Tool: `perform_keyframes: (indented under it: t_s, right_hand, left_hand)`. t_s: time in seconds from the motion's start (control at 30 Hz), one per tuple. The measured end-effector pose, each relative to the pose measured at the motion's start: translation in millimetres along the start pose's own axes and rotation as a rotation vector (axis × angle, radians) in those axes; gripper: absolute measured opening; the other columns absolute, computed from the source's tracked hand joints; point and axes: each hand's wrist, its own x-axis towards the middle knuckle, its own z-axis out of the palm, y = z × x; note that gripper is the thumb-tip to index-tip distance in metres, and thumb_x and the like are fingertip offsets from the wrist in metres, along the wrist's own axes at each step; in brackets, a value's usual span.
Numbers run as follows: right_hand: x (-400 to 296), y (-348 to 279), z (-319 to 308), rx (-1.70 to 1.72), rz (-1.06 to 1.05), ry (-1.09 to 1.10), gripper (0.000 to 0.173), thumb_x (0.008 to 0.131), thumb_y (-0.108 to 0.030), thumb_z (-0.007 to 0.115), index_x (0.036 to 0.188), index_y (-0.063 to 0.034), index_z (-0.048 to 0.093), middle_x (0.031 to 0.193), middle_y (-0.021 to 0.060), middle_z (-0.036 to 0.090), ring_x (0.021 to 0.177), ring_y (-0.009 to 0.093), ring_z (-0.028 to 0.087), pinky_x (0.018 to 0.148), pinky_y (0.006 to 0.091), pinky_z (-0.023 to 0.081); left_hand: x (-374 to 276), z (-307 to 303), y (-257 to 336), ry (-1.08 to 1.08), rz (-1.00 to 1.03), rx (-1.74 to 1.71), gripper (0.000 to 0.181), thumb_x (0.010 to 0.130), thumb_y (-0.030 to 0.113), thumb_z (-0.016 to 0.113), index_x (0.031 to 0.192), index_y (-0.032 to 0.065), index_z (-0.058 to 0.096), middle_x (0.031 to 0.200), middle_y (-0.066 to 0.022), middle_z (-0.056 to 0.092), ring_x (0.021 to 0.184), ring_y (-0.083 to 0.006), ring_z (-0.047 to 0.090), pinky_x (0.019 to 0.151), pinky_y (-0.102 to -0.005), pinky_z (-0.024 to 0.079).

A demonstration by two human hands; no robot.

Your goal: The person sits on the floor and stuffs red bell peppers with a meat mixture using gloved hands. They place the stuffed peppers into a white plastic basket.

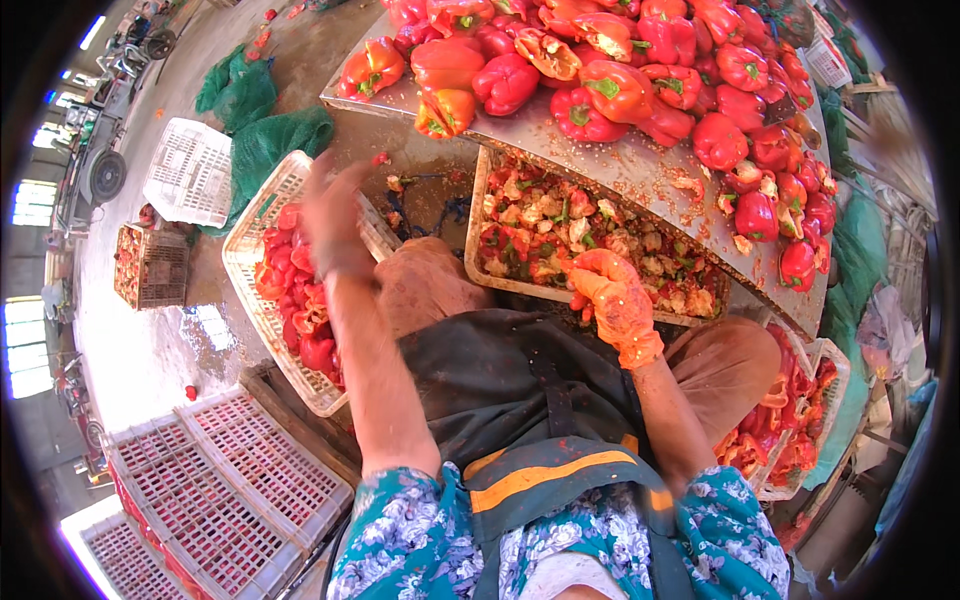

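Observation:
My left hand [337, 214] is bare and blurred by motion, its fingers apart over a white plastic crate [255, 330] of red bell pepper pieces [304, 300]. A small red bit [381, 158] shows near its fingertips; whether they touch is unclear. In an orange glove, my right hand [613, 300] is curled in front of a shallow plastic crate [474, 259] of pepper cores and seeds [570, 217]. Something red peeks out under its fingers, too hidden to name. Beyond it, whole red bell peppers [622, 90] are heaped on a seed-strewn metal table [637, 172].
At lower left lie latticed plastic crates [225, 480] with red showing through. More pepper pieces [780, 420] fill crates by my right knee. Green netting [277, 142], a white crate [187, 172] and a crate of scraps [150, 266] are on the wet floor.

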Motion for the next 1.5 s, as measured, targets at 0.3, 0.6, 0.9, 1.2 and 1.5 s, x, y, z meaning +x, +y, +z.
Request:
perform_keyframes:
  t_s: [0.3,0.6,0.9,1.2,1.5]
  right_hand:
    - [45,-19,13,0.078,-0.121,-0.063,0.027,0.088,-0.015,0.063,0.112,-0.0027,0.062,0.088,0.0022,0.061,0.069,0.011,0.057,0.056,0.0258,0.044]
    - [82,10,3,0.212,-0.409,0.049,0.059,0.084,-0.003,0.069,0.137,0.0015,0.042,0.12,0.0116,0.057,0.101,0.016,0.059,0.083,0.0281,0.051]
    - [64,62,-53,0.666,-0.002,0.162,0.045,0.083,-0.01,0.065,0.125,-0.0024,0.051,0.097,0.0076,0.065,0.072,0.017,0.064,0.049,0.0266,0.049]
    - [67,107,-102,-0.626,-0.56,0.569,0.059,0.084,-0.012,0.07,0.138,-0.0028,0.046,0.115,0.0105,0.063,0.091,0.018,0.063,0.077,0.0267,0.051]
    - [-8,34,-32,0.07,-0.402,0.054,0.045,0.084,-0.008,0.07,0.128,-0.0072,0.061,0.13,0.0123,0.061,0.127,0.029,0.051,0.101,0.0356,0.043]
  left_hand:
    - [90,127,-66,-0.403,-0.066,-0.076,0.053,0.067,-0.001,0.06,0.12,0.0062,0.056,0.093,-0.0081,0.061,0.065,-0.0184,0.057,0.056,-0.0358,0.049]
    - [-76,161,-87,-0.608,-0.145,-0.249,0.054,0.065,-0.011,0.057,0.118,0.0013,0.055,0.111,-0.011,0.059,0.097,-0.0206,0.06,0.075,-0.0318,0.054]
    - [-145,159,-89,-0.82,-0.02,-0.459,0.023,0.079,-0.002,0.052,0.102,-0.0026,0.057,0.105,-0.0064,0.057,0.059,-0.0099,0.053,0.053,-0.023,0.041]
    - [-176,144,-80,-0.714,-0.61,-0.933,0.049,0.084,0.013,0.059,0.131,0.0052,0.051,0.112,-0.01,0.062,0.099,-0.0231,0.064,0.088,-0.0354,0.053]
    - [-180,145,-75,-0.785,-0.409,-0.698,0.032,0.089,0.017,0.052,0.117,0.0041,0.059,0.124,-0.008,0.058,0.105,-0.0189,0.059,0.09,-0.0323,0.049]
